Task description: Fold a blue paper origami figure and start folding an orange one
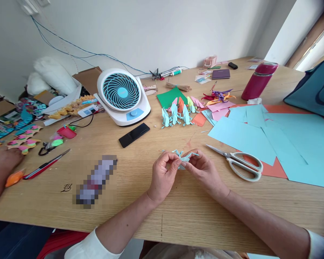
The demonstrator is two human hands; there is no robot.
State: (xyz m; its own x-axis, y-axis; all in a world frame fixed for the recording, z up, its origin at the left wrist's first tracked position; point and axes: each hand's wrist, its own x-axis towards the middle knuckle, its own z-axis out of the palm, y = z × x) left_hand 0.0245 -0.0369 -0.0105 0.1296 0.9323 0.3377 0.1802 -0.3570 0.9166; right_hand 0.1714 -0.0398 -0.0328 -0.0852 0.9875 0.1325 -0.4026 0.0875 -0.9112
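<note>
You are pinching a light-blue folded paper figure (184,158) between the thumbs and fingers of both hands, your left hand (163,176) and right hand (207,173) almost meeting over the worktop (140,216). The figure is already showing thin, angled limbs, so its folding is looking well advanced; your fingers are covering part of it, so you cannot be sure which creases are missing.

Just beyond your hands, a row of light-blue paper figures (174,114) is standing, looking complete, with an orange paper figure (180,105) and pink and yellow-green ones gathering close behind. Farther out, to the right of these, purple and orange folded pieces (218,95) are lying in a loose heap.

Plenty of material is remaining: to the right of your right hand, light-blue paper sheets (310,144) are overlapping orange paper (275,172). Between that hand and the sheets, the scissors (228,155) are lying untouched, their blades pointing back toward the row.
</note>
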